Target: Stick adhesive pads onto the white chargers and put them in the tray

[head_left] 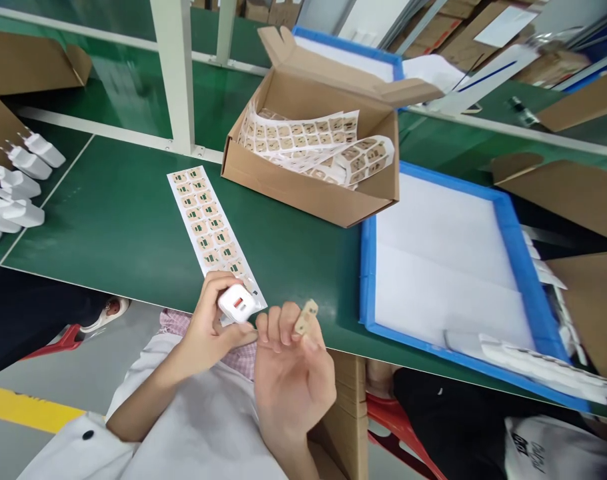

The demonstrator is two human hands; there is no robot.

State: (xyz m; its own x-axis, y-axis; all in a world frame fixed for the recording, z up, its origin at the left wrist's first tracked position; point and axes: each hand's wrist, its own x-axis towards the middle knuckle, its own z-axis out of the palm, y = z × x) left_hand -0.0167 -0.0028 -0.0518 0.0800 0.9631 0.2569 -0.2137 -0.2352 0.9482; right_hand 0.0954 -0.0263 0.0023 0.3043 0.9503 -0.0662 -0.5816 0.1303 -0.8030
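My left hand (203, 340) is wrapped round a white charger (237, 303), whose port face, with one red and one grey slot, points up. Just to its right, my right hand (293, 373) is palm up and pinches a small tan sticker (306, 317) between thumb and forefinger. A sheet of tan stickers (203, 217) lies on the green table behind my left hand, its near end partly hidden by the charger. Further back, an open cardboard box (303, 193) holds several more sticker sheets (308, 137).
At the right lies a blue-rimmed tray (367, 280) with a white bottom and white items along its near edge. White chargers with pins (28, 160) stand at the left. A white post (176, 80) rises behind the table (118, 213). People sit on both sides.
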